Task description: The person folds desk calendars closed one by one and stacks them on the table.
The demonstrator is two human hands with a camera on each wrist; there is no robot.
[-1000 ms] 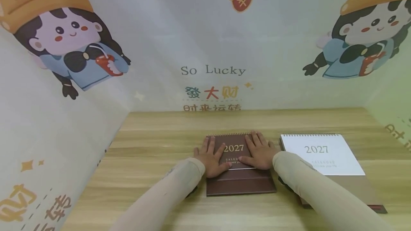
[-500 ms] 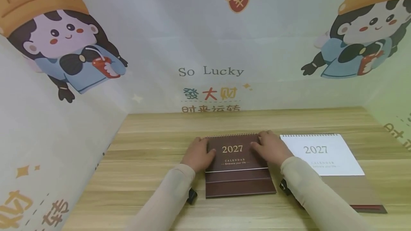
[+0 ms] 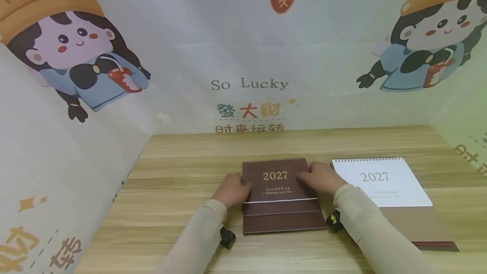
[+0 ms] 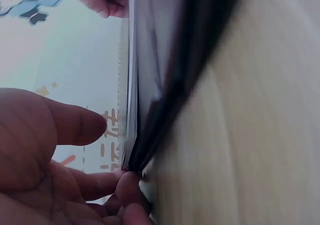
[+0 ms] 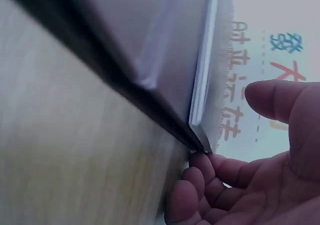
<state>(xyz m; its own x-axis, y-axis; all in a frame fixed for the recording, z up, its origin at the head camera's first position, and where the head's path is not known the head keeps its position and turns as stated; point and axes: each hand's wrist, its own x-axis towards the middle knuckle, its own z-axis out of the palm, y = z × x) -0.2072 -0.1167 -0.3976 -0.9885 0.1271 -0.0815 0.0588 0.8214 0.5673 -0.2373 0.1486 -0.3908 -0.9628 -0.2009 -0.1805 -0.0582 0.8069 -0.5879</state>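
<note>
A brown 2027 desk calendar (image 3: 279,185) with a spiral top lies on the wooden table. My left hand (image 3: 231,190) grips its left edge, thumb beside the cover. Opposite, my right hand (image 3: 325,177) holds the right edge, with the thumb over the cover. Seen edge-on in the left wrist view, the calendar (image 4: 152,70) meets curled fingertips (image 4: 129,185), while the thumb stands slightly apart from the pages. The right wrist view likewise has curled fingers (image 5: 202,167) at the corner of the calendar (image 5: 165,50), the thumb apart.
A second 2027 calendar, white with a tan base (image 3: 384,183), lies right of the brown one, close to my right forearm. Printed cloth walls (image 3: 182,75) enclose the wooden table (image 3: 171,172) at the back and sides. Dark wrist cameras (image 3: 227,237) hang under both sleeves.
Both hands lay flat on the brown calendar's cover, then slid outward off it. They now hold its side edges, the left slightly lower than half a second ago.
</note>
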